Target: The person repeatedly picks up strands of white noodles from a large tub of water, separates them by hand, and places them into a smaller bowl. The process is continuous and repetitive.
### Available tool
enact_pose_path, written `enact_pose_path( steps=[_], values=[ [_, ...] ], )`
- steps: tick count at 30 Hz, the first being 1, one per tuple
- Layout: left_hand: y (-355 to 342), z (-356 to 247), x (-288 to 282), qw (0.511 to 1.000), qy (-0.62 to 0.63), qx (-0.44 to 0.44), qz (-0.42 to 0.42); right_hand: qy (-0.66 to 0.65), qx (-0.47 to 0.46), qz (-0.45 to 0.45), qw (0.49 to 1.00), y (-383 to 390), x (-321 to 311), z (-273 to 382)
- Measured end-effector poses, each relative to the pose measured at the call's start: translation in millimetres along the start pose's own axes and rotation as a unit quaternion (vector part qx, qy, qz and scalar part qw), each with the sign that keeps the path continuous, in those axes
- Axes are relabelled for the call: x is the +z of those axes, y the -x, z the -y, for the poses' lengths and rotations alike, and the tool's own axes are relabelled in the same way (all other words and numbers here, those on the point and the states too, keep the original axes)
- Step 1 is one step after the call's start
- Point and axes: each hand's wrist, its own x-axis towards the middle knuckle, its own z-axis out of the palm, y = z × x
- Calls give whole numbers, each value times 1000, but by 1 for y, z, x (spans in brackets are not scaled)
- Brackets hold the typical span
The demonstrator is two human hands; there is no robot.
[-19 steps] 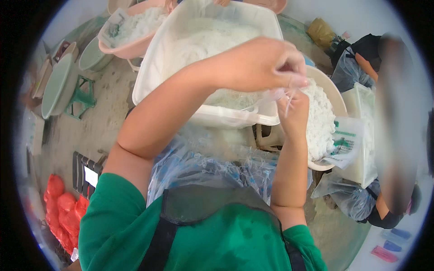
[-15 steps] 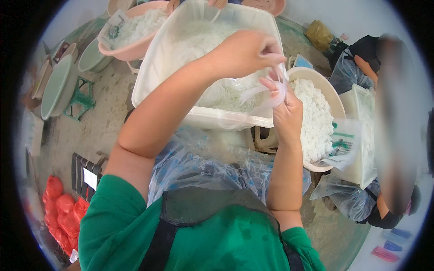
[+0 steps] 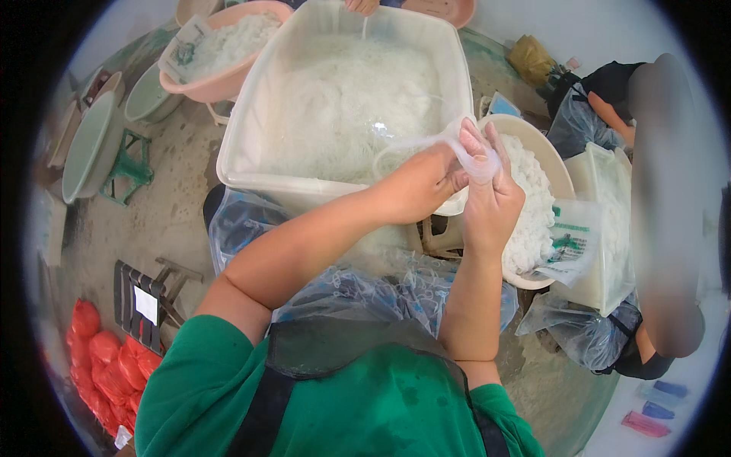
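Note:
My left hand (image 3: 426, 179) is closed at the front right of the large white tub (image 3: 232, 145), with pale translucent strands (image 3: 480, 160) at its fingers. Just right of it my right hand (image 3: 491, 194) is raised, those strands looped over its fingers and thumb. Inside the tub lies a cloudy mass of fine pale strands in water (image 3: 343, 99). Beside my right hand stands a cream basin (image 3: 558, 171) heaped with white clumped material (image 3: 521, 236), a printed translucent bag (image 3: 567, 228) at its edge.
A co-worker's hand (image 3: 362, 6) is at the tub's far rim. A pink basin (image 3: 205, 87) and green tubs (image 3: 91, 156) stand left, near a green stool (image 3: 126, 175), a folding seat (image 3: 137, 301) and red bags (image 3: 106, 373). Co-workers (image 3: 605, 99) and a white bin (image 3: 617, 228) are at right.
My left hand has swung down from high over the tub to beside my right hand. The strands now lie wrapped over my right hand's fingers.

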Motion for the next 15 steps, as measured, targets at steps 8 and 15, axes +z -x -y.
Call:
enact_pose_path(
  steps=[8,15],
  values=[
    [6,-30,-29,823,393,-374,170,-452,264,11,852,-1,-20,-10],
    [-16,-19,-39,952,-141,-216,164,198,-43,212,956,-13,-25,4]
  ],
)
